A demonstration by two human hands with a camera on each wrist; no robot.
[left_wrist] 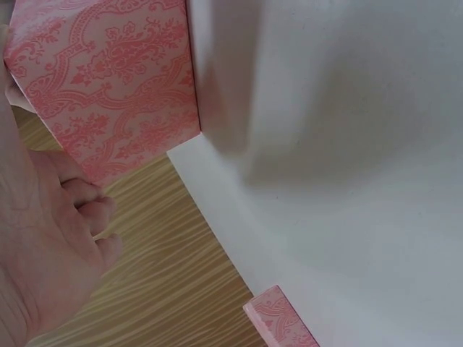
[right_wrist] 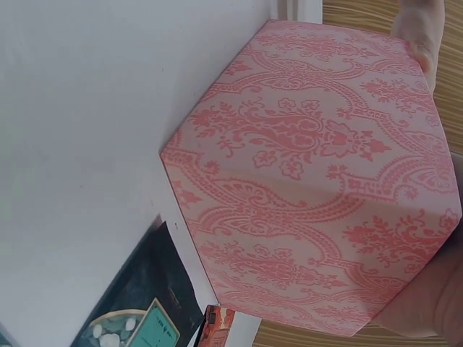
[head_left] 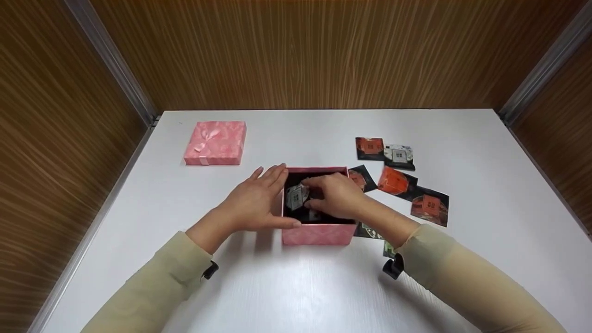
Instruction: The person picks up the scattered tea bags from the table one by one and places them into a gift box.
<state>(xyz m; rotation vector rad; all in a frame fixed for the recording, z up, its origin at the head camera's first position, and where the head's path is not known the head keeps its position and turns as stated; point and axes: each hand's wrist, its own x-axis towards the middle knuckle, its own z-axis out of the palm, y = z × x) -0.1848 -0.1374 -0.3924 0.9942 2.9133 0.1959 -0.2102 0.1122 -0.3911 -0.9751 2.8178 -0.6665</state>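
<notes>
An uncovered pink patterned box (head_left: 319, 234) with a dark inside stands on the white table. My left hand (head_left: 254, 203) rests at its left side, fingers spread along the rim and thumb at the front edge. In the left wrist view, the fingers of that hand (left_wrist: 54, 231) lie against the box's patterned wall (left_wrist: 108, 79). My right hand (head_left: 340, 196) reaches inside, thumb and index finger pinching a small black-and-white packet (head_left: 296, 196) by its right edge. The right wrist view shows the box's outside (right_wrist: 311, 159), which hides the right fingers.
A pink lid with a bow (head_left: 217, 142) lies at the back left. To the box's right lie several flat square packets, among them a red one (head_left: 370, 147), a white one (head_left: 399, 156) and another red one (head_left: 430, 206). A green-printed packet (head_left: 370, 231) peeks out beside the box.
</notes>
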